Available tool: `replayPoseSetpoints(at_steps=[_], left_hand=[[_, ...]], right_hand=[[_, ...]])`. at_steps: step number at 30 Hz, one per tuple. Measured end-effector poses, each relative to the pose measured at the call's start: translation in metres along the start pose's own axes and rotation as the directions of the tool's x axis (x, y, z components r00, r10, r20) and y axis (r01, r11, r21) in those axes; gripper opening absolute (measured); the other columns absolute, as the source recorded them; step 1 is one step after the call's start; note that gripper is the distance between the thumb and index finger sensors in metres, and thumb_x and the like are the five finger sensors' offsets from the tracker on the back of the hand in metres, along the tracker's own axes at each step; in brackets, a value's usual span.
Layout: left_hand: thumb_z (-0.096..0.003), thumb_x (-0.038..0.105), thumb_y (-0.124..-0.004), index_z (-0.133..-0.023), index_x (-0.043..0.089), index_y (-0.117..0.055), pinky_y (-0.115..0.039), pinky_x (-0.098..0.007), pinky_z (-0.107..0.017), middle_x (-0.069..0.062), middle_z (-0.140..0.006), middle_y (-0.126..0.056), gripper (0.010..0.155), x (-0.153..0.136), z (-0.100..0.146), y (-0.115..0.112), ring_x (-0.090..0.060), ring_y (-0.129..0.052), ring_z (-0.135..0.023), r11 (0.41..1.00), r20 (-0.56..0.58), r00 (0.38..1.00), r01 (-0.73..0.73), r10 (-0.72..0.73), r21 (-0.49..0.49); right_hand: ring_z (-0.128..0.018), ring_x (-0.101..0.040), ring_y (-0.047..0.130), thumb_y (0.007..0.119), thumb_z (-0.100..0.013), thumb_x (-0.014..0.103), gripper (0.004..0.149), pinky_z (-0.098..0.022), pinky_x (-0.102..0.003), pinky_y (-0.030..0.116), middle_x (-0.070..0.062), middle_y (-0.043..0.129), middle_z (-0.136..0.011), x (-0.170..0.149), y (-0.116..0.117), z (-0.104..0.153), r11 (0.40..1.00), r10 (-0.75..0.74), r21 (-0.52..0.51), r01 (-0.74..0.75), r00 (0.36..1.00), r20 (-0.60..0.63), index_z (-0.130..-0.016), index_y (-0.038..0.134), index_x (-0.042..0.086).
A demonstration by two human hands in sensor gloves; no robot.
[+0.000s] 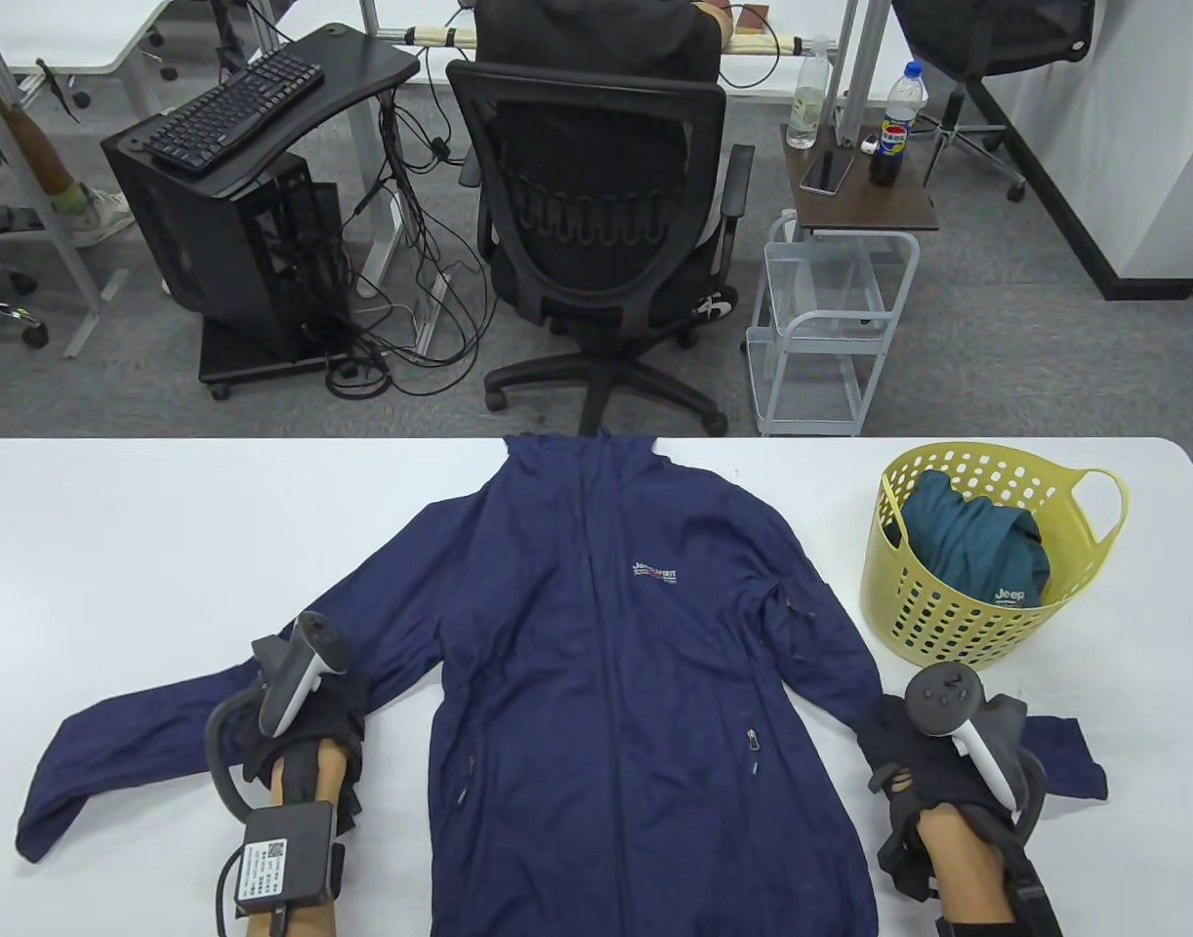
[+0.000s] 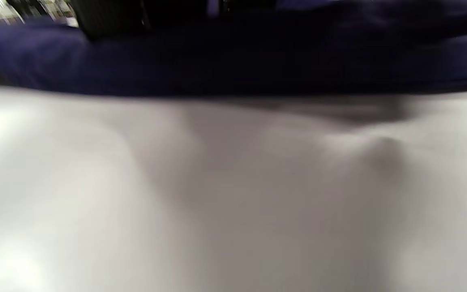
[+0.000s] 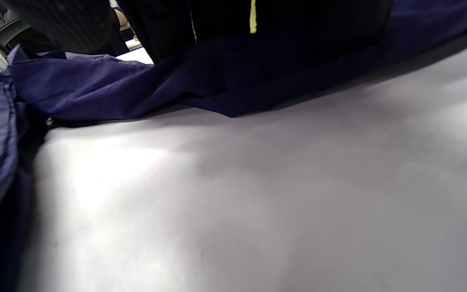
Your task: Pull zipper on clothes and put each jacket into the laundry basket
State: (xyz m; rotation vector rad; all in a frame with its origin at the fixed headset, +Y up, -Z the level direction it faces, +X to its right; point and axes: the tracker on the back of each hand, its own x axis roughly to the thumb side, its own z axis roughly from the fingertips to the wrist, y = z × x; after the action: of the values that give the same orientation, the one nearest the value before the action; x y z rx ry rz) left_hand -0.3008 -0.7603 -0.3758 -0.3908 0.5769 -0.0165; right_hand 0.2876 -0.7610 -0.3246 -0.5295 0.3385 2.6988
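Currently left hand and right hand each rest on a sleeve of the navy nylon zip jacket, spread flat mid-table; finger closure can't be told. Risk: loose sleeves snagging the yellow perforated plastic laundry basket, tipping it. Count: two jackets, one teal jacket already inside; one basket.

Fingers of both hands hidden under trackers; jacket hem cut off.
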Motion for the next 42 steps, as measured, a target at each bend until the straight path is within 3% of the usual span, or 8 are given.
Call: replayPoseSetpoints(at_steps=[4, 9, 14, 21, 28, 33, 37, 42], left_hand=[[-0.0342, 0.071, -0.049, -0.106, 0.032, -0.047, -0.080, -0.051, -0.051, -0.006, -0.109, -0.064, 0.082, 0.000, 0.028, -0.006, -0.028, -0.095, -0.069, 0.992, -0.012, 1.000, 0.006, -0.008, -0.123], [-0.0357, 0.068, -0.051, -0.100, 0.030, -0.067, -0.084, -0.051, -0.044, -0.008, -0.080, -0.101, 0.076, 0.021, 0.077, -0.011, -0.028, -0.106, -0.053, 0.980, 0.145, 0.978, -0.124, 0.147, -0.159], [-0.0362, 0.069, -0.049, -0.104, 0.027, -0.057, -0.084, -0.052, -0.045, -0.011, -0.083, -0.100, 0.080, 0.073, 0.124, -0.023, -0.031, -0.107, -0.057, 0.898, 0.320, 0.873, -0.245, 0.368, -0.364], [-0.0360, 0.073, -0.042, -0.105, 0.024, -0.019, -0.084, -0.051, -0.050, -0.021, -0.099, -0.076, 0.088, 0.168, 0.178, -0.056, -0.036, -0.096, -0.077, 0.588, 0.368, 0.604, -0.212, 0.706, -0.781], [-0.0334, 0.074, -0.034, -0.099, 0.029, 0.002, -0.081, -0.052, -0.055, -0.028, -0.105, -0.052, 0.087, 0.204, 0.203, -0.086, -0.042, -0.077, -0.088, 0.314, 0.223, 0.422, -0.158, 0.879, -0.936], [-0.0320, 0.074, -0.031, -0.098, 0.031, 0.003, -0.081, -0.055, -0.054, -0.031, -0.104, -0.047, 0.086, 0.192, 0.198, -0.094, -0.047, -0.074, -0.086, 0.184, 0.105, 0.341, -0.208, 0.934, -0.961], [-0.0315, 0.074, -0.030, -0.098, 0.032, 0.004, -0.081, -0.058, -0.053, -0.033, -0.104, -0.042, 0.086, 0.183, 0.197, -0.097, -0.050, -0.070, -0.086, 0.097, 0.033, 0.275, -0.223, 0.961, -0.970], [-0.0324, 0.073, -0.031, -0.100, 0.035, -0.001, -0.078, -0.060, -0.053, -0.029, -0.106, -0.046, 0.083, 0.176, 0.199, -0.094, -0.052, -0.069, -0.088, 0.110, 0.054, 0.233, -0.237, 0.971, -0.965]], right_hand=[[-0.084, -0.043, 0.082, 0.069, -0.052, 0.057, 0.063, -0.058, -0.057, 0.071, -0.013, 0.073, -0.109, 0.008, 0.001, 0.005, 0.999, 0.049, -0.008, -0.049, 0.999, 0.006, -0.104, 0.071, 0.023], [-0.071, -0.037, 0.096, 0.068, -0.052, 0.057, 0.062, -0.050, -0.052, 0.080, -0.014, 0.086, -0.098, 0.024, 0.004, 0.016, 0.997, 0.079, 0.006, -0.079, 0.996, 0.044, -0.100, 0.078, 0.019], [-0.058, -0.032, 0.106, 0.068, -0.052, 0.057, 0.062, -0.042, -0.046, 0.088, -0.012, 0.097, -0.087, 0.044, 0.014, 0.030, 0.995, 0.067, 0.064, -0.076, 0.989, 0.135, -0.095, 0.084, 0.016], [-0.053, -0.029, 0.110, 0.066, -0.053, 0.056, 0.063, -0.038, -0.043, 0.091, -0.013, 0.101, -0.083, 0.067, 0.032, 0.047, 0.971, -0.075, 0.239, 0.008, 0.960, 0.271, -0.094, 0.083, 0.012], [-0.055, -0.030, 0.109, 0.067, -0.052, 0.058, 0.068, -0.039, -0.043, 0.091, -0.015, 0.098, -0.084, 0.077, 0.041, 0.054, 0.946, -0.120, 0.324, -0.005, 0.923, 0.365, -0.096, 0.078, 0.007], [-0.063, -0.033, 0.104, 0.072, -0.049, 0.062, 0.080, -0.044, -0.044, 0.089, -0.020, 0.089, -0.092, 0.082, 0.046, 0.056, 0.895, -0.176, 0.445, -0.044, 0.881, 0.440, -0.101, 0.066, 0.002], [-0.069, -0.032, 0.099, 0.084, -0.044, 0.062, 0.091, -0.049, -0.044, 0.085, -0.021, 0.080, -0.097, 0.093, 0.051, 0.065, 0.887, -0.101, 0.435, -0.152, 0.856, 0.507, -0.104, 0.056, 0.000], [-0.064, -0.028, 0.101, 0.091, -0.040, 0.051, 0.085, -0.047, -0.041, 0.087, -0.017, 0.084, -0.093, 0.101, 0.057, 0.067, 0.918, -0.079, 0.371, -0.143, 0.849, 0.523, -0.102, 0.059, 0.002]])
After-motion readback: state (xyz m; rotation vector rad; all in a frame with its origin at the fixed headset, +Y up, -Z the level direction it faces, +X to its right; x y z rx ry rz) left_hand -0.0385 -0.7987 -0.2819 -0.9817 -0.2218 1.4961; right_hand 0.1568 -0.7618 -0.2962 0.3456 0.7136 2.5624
